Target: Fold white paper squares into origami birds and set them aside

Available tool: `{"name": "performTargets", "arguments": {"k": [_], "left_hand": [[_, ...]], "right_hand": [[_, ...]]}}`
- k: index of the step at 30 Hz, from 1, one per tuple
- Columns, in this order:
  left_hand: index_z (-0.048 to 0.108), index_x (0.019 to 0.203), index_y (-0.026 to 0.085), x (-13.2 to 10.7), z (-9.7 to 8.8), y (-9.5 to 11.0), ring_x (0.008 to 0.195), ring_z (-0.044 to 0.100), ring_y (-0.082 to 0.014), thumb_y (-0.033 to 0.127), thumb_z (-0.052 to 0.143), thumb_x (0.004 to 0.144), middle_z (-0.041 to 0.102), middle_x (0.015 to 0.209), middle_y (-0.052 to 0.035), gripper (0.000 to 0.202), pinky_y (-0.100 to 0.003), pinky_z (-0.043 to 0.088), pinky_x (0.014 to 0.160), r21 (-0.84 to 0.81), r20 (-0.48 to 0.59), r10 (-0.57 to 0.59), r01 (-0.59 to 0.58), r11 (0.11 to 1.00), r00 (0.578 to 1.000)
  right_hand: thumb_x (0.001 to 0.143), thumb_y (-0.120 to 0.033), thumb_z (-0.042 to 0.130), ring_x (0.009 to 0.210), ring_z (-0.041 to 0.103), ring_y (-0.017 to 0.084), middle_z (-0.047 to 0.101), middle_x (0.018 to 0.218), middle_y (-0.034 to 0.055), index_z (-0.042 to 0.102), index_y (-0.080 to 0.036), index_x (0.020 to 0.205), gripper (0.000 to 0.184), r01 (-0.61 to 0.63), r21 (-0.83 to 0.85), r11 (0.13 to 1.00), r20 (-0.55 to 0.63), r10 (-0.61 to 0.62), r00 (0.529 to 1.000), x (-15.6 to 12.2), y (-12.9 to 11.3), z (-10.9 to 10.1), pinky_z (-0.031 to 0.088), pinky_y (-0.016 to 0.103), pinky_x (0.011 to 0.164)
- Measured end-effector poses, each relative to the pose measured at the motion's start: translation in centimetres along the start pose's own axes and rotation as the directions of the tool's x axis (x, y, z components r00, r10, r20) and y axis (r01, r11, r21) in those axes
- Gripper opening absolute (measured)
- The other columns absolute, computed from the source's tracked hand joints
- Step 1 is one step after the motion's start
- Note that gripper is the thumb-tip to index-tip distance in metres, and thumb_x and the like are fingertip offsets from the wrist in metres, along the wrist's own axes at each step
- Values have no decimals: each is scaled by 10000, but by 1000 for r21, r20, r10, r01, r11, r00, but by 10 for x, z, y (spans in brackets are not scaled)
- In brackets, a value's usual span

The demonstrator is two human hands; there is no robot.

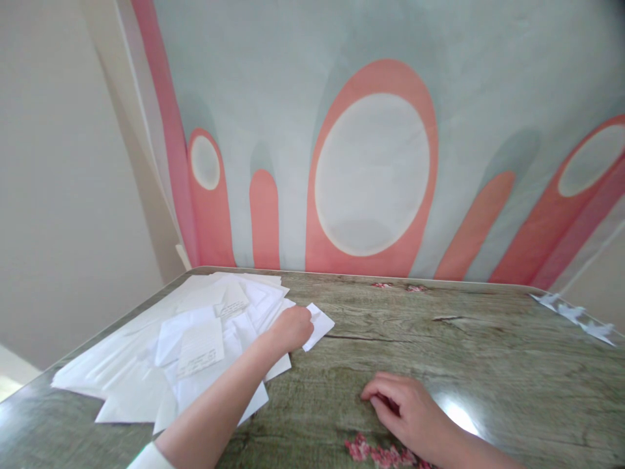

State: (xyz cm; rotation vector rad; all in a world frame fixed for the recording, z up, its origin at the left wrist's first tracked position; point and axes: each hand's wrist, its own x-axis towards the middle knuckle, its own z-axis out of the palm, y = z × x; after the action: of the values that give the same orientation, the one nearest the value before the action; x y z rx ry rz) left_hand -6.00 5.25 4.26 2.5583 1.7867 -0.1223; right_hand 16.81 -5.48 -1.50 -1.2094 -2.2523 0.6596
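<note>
My left hand [293, 327] reaches across the front of a spread pile of white paper sheets [131, 358]. Its fingers are closed on the near-left edge of a small white piece of paper [321, 326], just right of the pile. On top of the pile lie several smaller slips, one of them a lined slip with writing [201, 347]. My right hand [407, 410] rests on the wood-grain table, fingers curled in and thumb close to the forefinger. Nothing shows in it.
Small white folded paper shapes, bird-like, [576, 317] stand in a row at the table's right edge. Pink flower patterns [359, 448] mark the tabletop [463, 345] at front and back. A painted wall [273, 98] rises behind the far edge.
</note>
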Motion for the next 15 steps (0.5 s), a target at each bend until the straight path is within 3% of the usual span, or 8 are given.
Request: {"name": "performTargets", "arguments": {"k": [5, 10, 13, 15], "left_hand": [[664, 780, 70, 6, 4, -4, 841, 645, -262, 149, 399, 831, 673, 851, -201, 282, -332, 476, 743, 8, -59, -40, 40, 999, 997], [639, 877, 112, 0, -15, -1, 848, 638, -276, 194, 381, 863, 674, 872, -160, 271, -377, 476, 740, -17, -216, -83, 81, 997, 973], [603, 990, 219, -12, -24, 15, 926, 617, -199, 212, 375, 879, 669, 980, -52, 254, -314, 461, 809, -63, -299, -8, -12, 998, 954], [610, 971, 217, -20, -22, 32, 927, 615, -174, 169, 444, 837, 671, 986, -30, 219, -278, 457, 826, -172, -415, 128, -216, 961, 901]], "right_hand": [[794, -105, 443, 678, 576, 126, 627, 740, -10, 623, -213, 833, 214, -4, -3, 1000, 1, 4, 1000, -1, -2, -2, 400, 232, 639], [815, -126, 440, 683, 572, 138, 610, 743, -4, 607, -221, 860, 198, 19, 28, 999, -26, -18, 999, -2, -1, 2, 419, 249, 647], [836, -168, 445, 641, 546, 137, 569, 774, 11, 541, -217, 1022, 216, -7, 47, 999, -171, 15, 985, 0, 9, 2, 438, 257, 611], [832, -196, 468, 641, 534, 137, 549, 891, 45, 463, -206, 1123, 291, -19, 29, 999, -373, 28, 927, 2, 18, -4, 454, 271, 603]]}}
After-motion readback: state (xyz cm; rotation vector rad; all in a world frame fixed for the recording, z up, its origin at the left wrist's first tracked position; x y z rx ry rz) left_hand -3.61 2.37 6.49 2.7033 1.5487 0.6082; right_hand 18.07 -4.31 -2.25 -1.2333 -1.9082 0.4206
